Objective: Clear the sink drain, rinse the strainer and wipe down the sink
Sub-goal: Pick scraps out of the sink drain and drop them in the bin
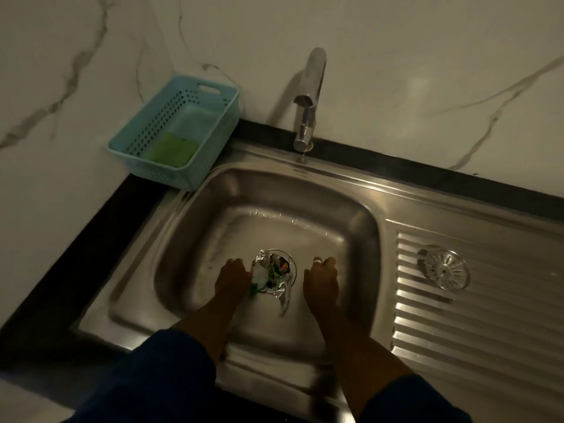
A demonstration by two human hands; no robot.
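The drain [292,260] sits low in the middle of the frame, in the floor of the steel sink [363,227]. It is plugged by a wad of rubbish [274,277]: crumpled foil and bits of coloured wrapper. The left grip [232,277] is against the wad's left edge, with a green scrap showing just under it. Blur and dim light hide the fingers, so I cannot tell whether they pinch the wad or only touch it. The right grip [322,280] is down on the basin floor just right of the drain, apart from the wad. I cannot tell whether its fingers are spread or closed.

The wad looks light and soft, likely wet and slippery, and the foil should crush easily and may tear. It seems best gathered from both sides at the bunched middle, not pulled by the loose foil tail at its lower right.

The strainer [444,271] lies on the ribbed drainboard [488,325] at the right. It looks like thin, rigid metal, and its rim is the easiest place to hold it.

A green sponge [169,151] waits in the blue basket [128,145] on the counter [91,230] at the upper left, left of the tap [309,96].
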